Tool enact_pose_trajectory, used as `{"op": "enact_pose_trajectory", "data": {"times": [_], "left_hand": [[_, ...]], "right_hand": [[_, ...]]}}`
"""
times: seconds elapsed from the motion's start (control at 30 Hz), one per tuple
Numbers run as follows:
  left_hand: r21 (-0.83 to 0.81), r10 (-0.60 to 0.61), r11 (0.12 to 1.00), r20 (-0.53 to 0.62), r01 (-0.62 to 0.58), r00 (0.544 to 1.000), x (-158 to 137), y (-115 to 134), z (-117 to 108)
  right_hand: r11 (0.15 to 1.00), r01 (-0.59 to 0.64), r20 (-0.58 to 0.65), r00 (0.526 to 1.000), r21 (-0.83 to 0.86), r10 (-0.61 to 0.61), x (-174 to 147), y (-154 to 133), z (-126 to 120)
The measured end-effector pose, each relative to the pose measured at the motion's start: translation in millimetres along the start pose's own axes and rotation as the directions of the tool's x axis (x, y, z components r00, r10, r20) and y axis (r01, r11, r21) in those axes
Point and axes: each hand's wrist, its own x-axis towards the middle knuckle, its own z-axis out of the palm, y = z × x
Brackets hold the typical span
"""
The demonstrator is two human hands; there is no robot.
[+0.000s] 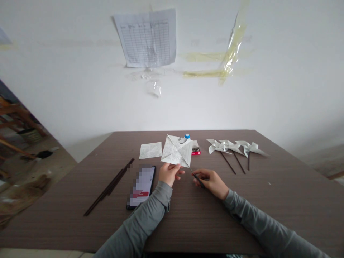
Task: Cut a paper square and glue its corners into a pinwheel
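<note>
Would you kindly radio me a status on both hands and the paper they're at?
Left hand holding paper by near edge. Right hand gripping dark tool, tip at paper's near right corner. Phone close by left sleeve.

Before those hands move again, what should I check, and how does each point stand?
1. Creased paper held in the left hand: ok.
2. Dark tool gripped in the right hand: ok.
3. Tool tip touching the paper's lower right corner: cannot tell; it points there, but contact is too small to see.
4. Left hand apart from the tool: ok, a gap shows.
5. Paper pinwheels all lying apart: not ok, the left two look overlapped.
</note>
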Motion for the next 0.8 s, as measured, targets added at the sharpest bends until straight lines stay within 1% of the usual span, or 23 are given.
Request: {"op": "enact_pose_trajectory", "data": {"times": [0.1, 0.3, 0.6, 0.8], "left_hand": [[-0.002, 0.018, 1.0, 0.005, -0.018, 1.0, -4, 2, -1], [0.019, 0.011, 1.0, 0.023, -0.011, 1.0, -8, 8, -1], [-0.005, 0.037, 0.999, 0.019, -0.037, 0.999, 0, -3, -2], [0.084, -0.025, 0.996, 0.006, 0.024, 1.0, 6, -2, 1]], "right_hand": [[1.0, -0.004, 0.004, 1.0, -0.001, 0.004, 1, 2, -1], [1.0, -0.001, 0.015, 1.0, 0.0, 0.001, 4, 7, -1], [1.0, -0.002, -0.009, 1.0, 0.022, 0.002, 1, 1, 2], [0.999, -0.016, -0.024, 1.0, 0.042, 0.017, 2, -1, 3]]}}
